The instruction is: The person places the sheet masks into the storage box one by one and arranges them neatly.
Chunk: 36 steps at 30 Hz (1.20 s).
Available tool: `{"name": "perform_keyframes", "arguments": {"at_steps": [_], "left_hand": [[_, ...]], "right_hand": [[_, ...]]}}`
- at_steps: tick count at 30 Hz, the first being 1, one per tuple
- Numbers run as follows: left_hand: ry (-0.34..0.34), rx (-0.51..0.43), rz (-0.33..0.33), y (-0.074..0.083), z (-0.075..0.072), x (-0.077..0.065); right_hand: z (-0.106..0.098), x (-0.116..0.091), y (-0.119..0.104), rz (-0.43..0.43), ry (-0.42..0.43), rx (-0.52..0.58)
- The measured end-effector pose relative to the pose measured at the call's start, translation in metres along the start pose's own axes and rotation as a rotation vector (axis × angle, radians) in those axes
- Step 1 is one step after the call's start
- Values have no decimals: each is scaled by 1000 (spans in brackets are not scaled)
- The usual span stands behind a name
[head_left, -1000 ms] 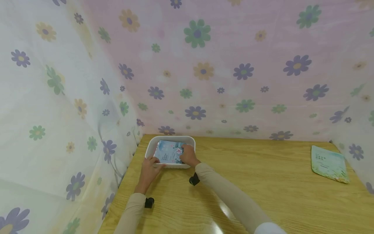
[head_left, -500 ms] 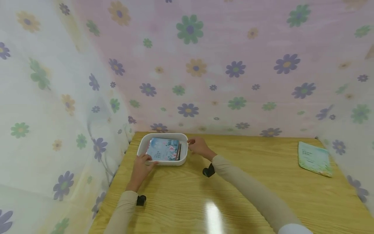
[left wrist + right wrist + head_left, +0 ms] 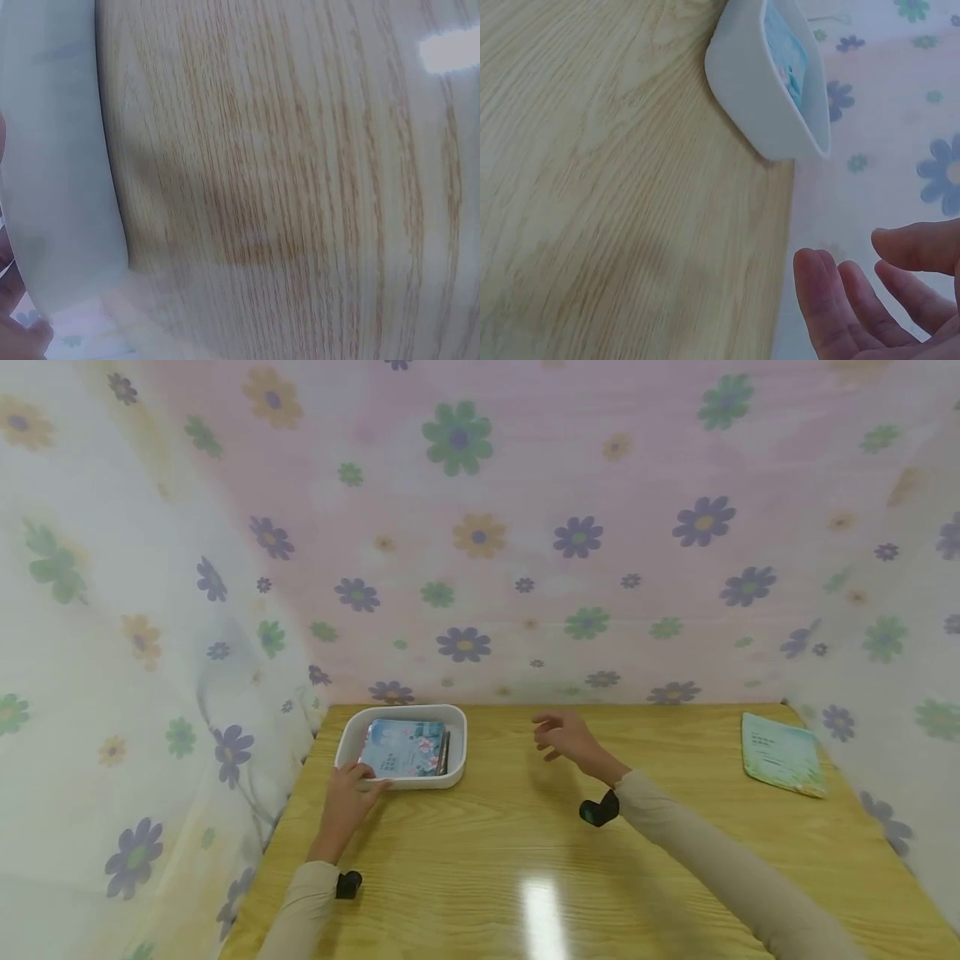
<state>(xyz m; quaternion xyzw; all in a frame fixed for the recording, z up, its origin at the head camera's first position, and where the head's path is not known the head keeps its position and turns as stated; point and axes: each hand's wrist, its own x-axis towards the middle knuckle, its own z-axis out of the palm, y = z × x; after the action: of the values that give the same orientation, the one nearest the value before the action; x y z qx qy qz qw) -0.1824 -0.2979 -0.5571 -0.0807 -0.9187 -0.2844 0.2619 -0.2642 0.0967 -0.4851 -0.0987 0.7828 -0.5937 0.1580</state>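
A white rounded plastic basin (image 3: 459, 750) stands at the table's back left. Inside it lie flat packets, stacked, the top one a light-blue printed packet (image 3: 401, 746) with pink flowers. At the basin's front left corner my left hand (image 3: 347, 797) grips the rim, fingers over the edge and thumb outside; the left wrist view shows the basin's wall (image 3: 56, 150) and only parts of the fingers. My right hand (image 3: 568, 739) hovers over the table right of the basin, holding nothing. Its fingers are loosely bent and apart in the right wrist view.
A green printed packet (image 3: 782, 756) lies flat at the table's back right. Flowered cloth (image 3: 465, 568) hangs behind the wooden table (image 3: 450, 860) and along both sides.
My right hand has let go of the packets in the basin and moved away to the right. The left hand stays at the rim. The head view has turned rightward.
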Motion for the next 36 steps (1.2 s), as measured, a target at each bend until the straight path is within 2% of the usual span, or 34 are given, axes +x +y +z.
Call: {"name": "perform_keyframes", "arguments": {"at_steps": [5, 12, 19, 27, 36], "left_hand": [[-3, -25, -5, 3, -3, 0], [-7, -24, -2, 5, -2, 0], [-20, -24, -27, 3, -3, -2], [8, -29, -19, 5, -6, -7], [-21, -32, -27, 7, -4, -3]], "right_hand": [[-25, -20, 5, 27, 31, 25], [-57, -46, 12, 8, 70, 56], [-76, -68, 21, 5, 144, 99], [-100, -89, 30, 20, 200, 114], [-130, -113, 46, 32, 278, 147]]}}
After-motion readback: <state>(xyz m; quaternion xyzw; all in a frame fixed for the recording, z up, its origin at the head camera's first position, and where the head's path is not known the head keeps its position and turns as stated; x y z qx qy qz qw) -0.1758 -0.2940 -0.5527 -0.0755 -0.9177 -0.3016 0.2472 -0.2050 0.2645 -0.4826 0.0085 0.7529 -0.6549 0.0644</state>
